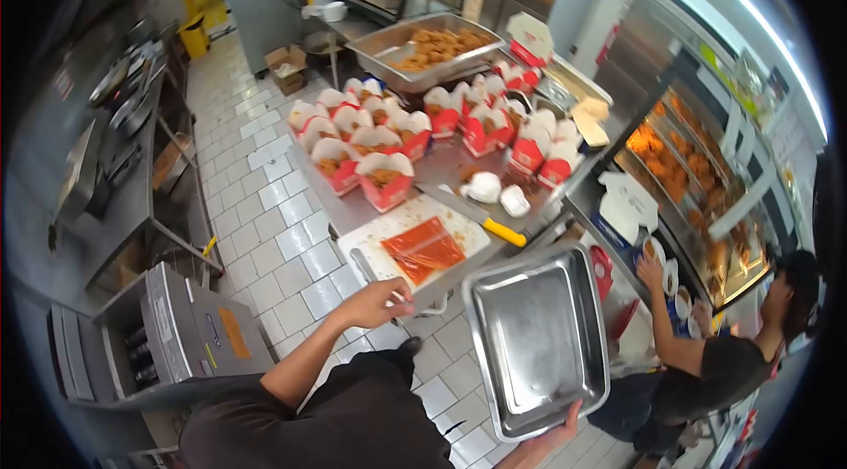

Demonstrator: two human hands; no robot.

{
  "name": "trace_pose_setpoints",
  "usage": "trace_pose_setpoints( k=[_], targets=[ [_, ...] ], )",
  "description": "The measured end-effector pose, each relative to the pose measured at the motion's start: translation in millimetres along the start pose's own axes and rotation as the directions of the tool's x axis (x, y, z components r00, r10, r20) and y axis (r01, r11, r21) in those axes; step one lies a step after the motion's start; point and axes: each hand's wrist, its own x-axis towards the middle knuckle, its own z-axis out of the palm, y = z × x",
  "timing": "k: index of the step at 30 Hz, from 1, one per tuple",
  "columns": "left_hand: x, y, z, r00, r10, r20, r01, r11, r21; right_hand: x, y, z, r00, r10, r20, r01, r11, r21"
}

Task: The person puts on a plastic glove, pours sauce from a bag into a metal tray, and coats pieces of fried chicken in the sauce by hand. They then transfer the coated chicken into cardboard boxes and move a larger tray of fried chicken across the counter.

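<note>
My right hand [554, 435] grips the near rim of a deep, bare metal tray [535, 341], held tilted over the floor to the right of the table. My left hand [378, 303] hangs just short of a white cutting board [363, 250], its fingers curled inward. Something small and pale shows at those fingers, too small to name. On the board lies a flat clear packet of red sauce [423, 250]. A knife with a yellow handle [505, 232] rests across the board's far right corner.
Several red and white boxes of fried food [385, 180] stand on the metal table. Behind them sits a large pan [375, 50] of fried pieces. At right, a co-worker [706, 372] reaches toward cups beside a lit food cabinet [675, 156].
</note>
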Motion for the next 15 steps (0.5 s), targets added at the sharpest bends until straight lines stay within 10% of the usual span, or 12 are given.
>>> trace_pose_setpoints(
  k=[3,8,11,13,15],
  targets=[
    [-31,2,-66,0.969,-0.189,-0.161,0.134,0.944,-0.301,5,39,73,0.96,0.095,0.262,-0.101,0.995,0.011],
    [-131,-42,-180,0.858,-0.324,-0.399,-0.248,0.419,-0.874,-28,178,191,0.87,0.302,0.39,-0.181,0.931,-0.318],
    [-183,-91,-245,0.846,-0.243,-0.474,-0.212,0.664,-0.717,-73,244,273,0.716,0.476,0.51,-0.254,0.859,-0.445],
    [-203,-92,-284,0.799,-0.485,-0.356,0.32,0.843,-0.432,-81,287,309,0.622,0.606,0.495,-0.304,0.77,-0.561],
    [-201,-103,-311,0.756,-0.512,-0.407,0.263,0.808,-0.528,-92,303,338,0.656,0.569,0.496,-0.262,0.788,-0.558]
  ],
)
